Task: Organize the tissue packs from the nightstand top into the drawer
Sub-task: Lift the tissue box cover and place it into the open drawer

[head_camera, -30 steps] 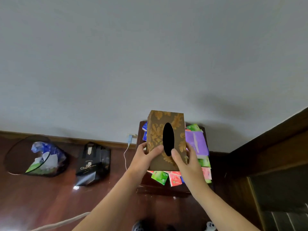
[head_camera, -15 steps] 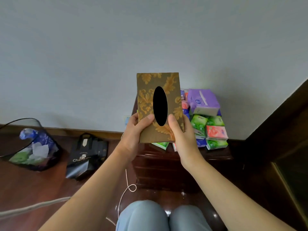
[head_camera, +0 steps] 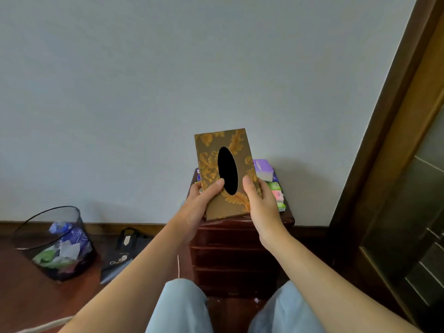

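I hold a brown tissue box with gold leaf pattern and a black oval slot up in front of me. My left hand grips its lower left edge, thumb on the face. My right hand grips the lower right edge the same way. Behind the box, colourful tissue packs in purple, green and pink are piled on top of the dark wooden nightstand. Its drawers look closed. The box hides most of the pile.
A transparent waste bin with rubbish stands on the floor at the left. A black paper bag lies next to it. A white cable hangs beside the nightstand. A dark wooden door frame rises at the right. My knees are below.
The view has dropped and pulled back: the nightstand front and my knees came into sight. Both hands kept their grip on the tissue box, which stays raised over the nightstand.
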Motion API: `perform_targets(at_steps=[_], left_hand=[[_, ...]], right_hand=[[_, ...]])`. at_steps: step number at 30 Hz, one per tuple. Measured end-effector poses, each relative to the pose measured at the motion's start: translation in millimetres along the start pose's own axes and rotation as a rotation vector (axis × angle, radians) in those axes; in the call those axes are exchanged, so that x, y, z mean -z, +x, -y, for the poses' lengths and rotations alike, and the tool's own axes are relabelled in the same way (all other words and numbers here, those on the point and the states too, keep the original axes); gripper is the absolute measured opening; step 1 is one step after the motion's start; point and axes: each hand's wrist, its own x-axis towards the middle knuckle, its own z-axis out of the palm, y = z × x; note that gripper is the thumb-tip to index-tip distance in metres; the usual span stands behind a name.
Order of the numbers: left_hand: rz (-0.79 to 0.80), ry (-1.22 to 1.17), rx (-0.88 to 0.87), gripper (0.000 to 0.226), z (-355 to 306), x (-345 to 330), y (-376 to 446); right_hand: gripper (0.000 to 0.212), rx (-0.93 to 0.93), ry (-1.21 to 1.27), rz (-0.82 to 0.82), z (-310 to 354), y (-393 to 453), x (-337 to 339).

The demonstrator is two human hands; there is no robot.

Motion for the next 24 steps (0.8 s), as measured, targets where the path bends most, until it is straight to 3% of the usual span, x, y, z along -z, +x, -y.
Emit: perform_targets(at_steps=[4,9,11,12,14,18,21,24], left_hand=[[0.018,-0.027,-0.021,0.091,7.2,-8.5,-7.1],[-0.01,-0.071,-0.034,0.095,24.9,-23.5,7.2],[-0.006,-0.102,-0.029,0.096,35.6,-30.7,17.2],[-0.016,-0.11,-0.026,0.096,42.0,-33.8,23.3],[-0.047,-0.12,-0.027,0.094,55.7,-39.3,38.0],[-0.098,-0.146,-0.013,0.083,83.8,-46.6,71.4],[-0.104,-0.18,-0.01,0.082,102.9,-46.0,97.1],[-0.093,-0.181,-0.009,0.08,116.4,-44.5,117.0]], right_hand=[[0.063,0.01,-0.021,0.006,-3.0,-7.9,9.6],[0.039,-0.046,-0.006,0.018,-11.8,2.1,25.6],[0.051,-0.09,0.114,0.024,-30.5,14.1,39.4],[0.055,-0.109,0.155,0.006,-42.7,20.3,48.0],[0.042,-0.128,0.111,-0.067,-70.1,28.3,67.9],[0.018,-0.256,-0.191,-0.277,-150.4,36.9,116.6],[0.03,-0.43,-0.332,-0.249,-211.3,49.4,142.6],[0.068,-0.633,-0.445,-0.099,-261.5,65.8,151.8]])
